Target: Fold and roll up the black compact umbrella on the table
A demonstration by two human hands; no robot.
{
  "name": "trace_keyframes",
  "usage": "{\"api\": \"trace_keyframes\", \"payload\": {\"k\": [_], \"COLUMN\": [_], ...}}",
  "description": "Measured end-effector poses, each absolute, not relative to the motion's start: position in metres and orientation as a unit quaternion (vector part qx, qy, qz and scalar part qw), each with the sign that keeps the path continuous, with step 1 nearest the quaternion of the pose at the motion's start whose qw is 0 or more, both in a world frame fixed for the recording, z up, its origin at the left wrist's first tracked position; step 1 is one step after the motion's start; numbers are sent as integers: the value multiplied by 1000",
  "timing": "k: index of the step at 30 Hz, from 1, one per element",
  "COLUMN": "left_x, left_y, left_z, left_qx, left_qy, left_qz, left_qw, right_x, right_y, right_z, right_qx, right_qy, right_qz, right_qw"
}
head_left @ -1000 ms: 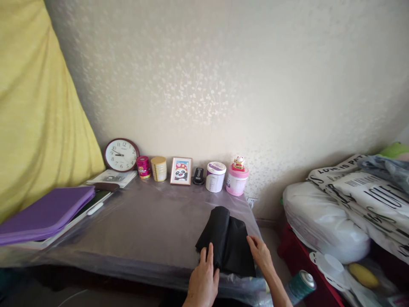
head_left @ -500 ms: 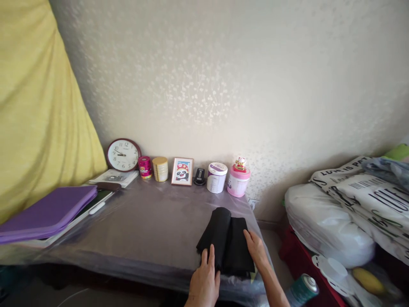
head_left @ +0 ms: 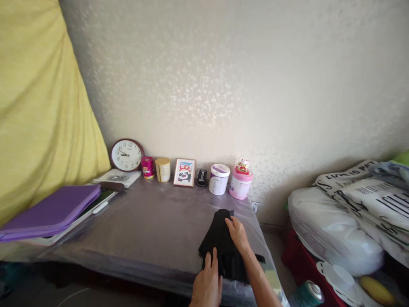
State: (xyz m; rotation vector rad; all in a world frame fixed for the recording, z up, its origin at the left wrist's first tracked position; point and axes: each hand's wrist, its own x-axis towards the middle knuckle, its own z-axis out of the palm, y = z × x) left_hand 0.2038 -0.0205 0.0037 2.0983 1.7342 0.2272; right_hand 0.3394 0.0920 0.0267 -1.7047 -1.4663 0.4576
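A black cloth (head_left: 220, 238), folded over on itself, lies near the front right corner of the plastic-covered table. My right hand (head_left: 237, 234) is closed on its upper right edge, with fingertips on top of the fabric. Over its lower left part, my left hand (head_left: 208, 277) rests with the fingers stretched out and apart. My right forearm covers some of the cloth's right side. A small flat black piece (head_left: 260, 258) shows just right of that forearm; I cannot tell whether it belongs to the cloth.
Along the wall stand a clock (head_left: 128, 155), a framed panda picture (head_left: 184, 172), a white tub (head_left: 219, 180) and a pink-lidded tub (head_left: 240, 183) bearing a cat figurine. Left lies a purple folder (head_left: 51, 211). Beyond the table's right edge are a spray can (head_left: 308, 294) and a white bag (head_left: 334, 232).
My right hand has moved left and away from me, bringing the cloth's right flap over onto the rolled left part. My left hand stays at the lower left.
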Motion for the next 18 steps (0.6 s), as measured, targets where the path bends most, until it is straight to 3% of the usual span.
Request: {"api": "trace_keyframes", "payload": {"k": [10, 18], "left_x": [204, 192], "left_y": [-17, -22], "left_z": [5, 16], "left_qx": [752, 744], "left_qy": [615, 612], "left_qz": [65, 90], "left_qw": [230, 252], "right_x": [306, 305], "right_y": [95, 89], "right_z": [23, 23], "right_qx": [-689, -647], "right_qy": [-617, -679], "right_qz": [232, 217], "right_qw": [300, 270]}}
